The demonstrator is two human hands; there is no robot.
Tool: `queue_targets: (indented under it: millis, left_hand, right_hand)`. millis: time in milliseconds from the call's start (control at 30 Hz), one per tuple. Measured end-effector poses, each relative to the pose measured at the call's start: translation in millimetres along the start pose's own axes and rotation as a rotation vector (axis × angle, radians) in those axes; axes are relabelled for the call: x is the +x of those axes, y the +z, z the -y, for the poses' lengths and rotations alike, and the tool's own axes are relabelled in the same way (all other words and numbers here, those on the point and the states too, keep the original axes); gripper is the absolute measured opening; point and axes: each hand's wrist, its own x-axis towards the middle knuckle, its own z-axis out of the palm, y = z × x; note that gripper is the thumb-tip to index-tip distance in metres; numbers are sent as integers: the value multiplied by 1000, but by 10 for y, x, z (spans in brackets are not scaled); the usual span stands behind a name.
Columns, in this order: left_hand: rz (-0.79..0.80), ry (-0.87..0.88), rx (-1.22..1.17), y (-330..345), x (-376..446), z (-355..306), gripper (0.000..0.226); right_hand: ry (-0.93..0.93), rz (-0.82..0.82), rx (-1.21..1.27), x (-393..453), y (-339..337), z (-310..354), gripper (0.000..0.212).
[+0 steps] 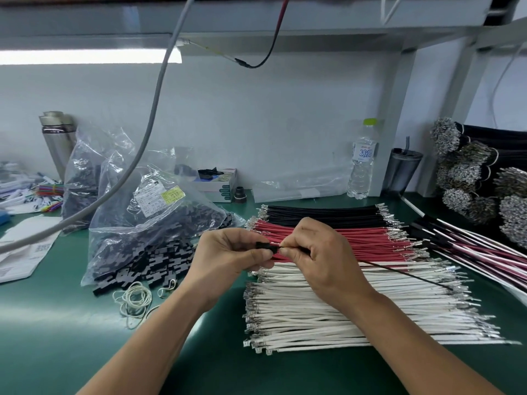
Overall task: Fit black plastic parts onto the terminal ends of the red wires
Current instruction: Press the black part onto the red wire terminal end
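Observation:
My left hand [228, 252] pinches a small black plastic part [263, 245] between thumb and fingers. My right hand [319, 252] pinches a dark wire [399, 271] at its near end, right against the part; the wire trails off to the right over the piles. Behind my hands lies a flat pile of red wires [365, 238] with metal terminals at both ends. A heap of loose black plastic parts [148, 269] spills from a clear bag [159, 218] at the left.
Black wires [322, 213] lie behind the red ones, white wires [356, 315] in front. Finished wire sets [479, 252] and bundles [470, 172] are at the right. Rubber bands [134, 297], a water bottle [362, 163], cups and a hanging grey cable [137, 155] stand around the green mat.

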Motion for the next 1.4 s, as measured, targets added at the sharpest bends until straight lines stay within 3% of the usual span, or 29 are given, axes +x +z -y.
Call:
queue_targets:
  millis: [200,267,367,467,733,867,1000,1400]
  left_hand:
    - [-220,-38,-111,39,79,-19,11]
    - [-297,-76,-196,-36,102,-23,18]
    - [-329,-115,-271,-97,110,-6,28]
    - [-308,-142,-291,-97,116,19,36]
    - [-280,-153,-346,-105,122,65,41]
    - [-238,-158,-379,-105,120,48,28]
    - [-124,-184,-381,-72,82,2,30]
    - [22,-217,-387,-7,18,-65,34]
  right_hand:
    - [-166,-229,-325,57,-142,-81,9]
    - [-145,-135,-334,75,-90,-121,7]
    - [64,96,-377,152,101,-228,13]
    - [131,166,-367,254,154,-314,13]
    - [96,162,-286,162,40,-325,10]
    - [54,38,-190,118,-30,-261,6]
    - [-1,-80,-120,43,-46,-181,10]
    - [-121,-133,-220,-2,-13,-100,10]
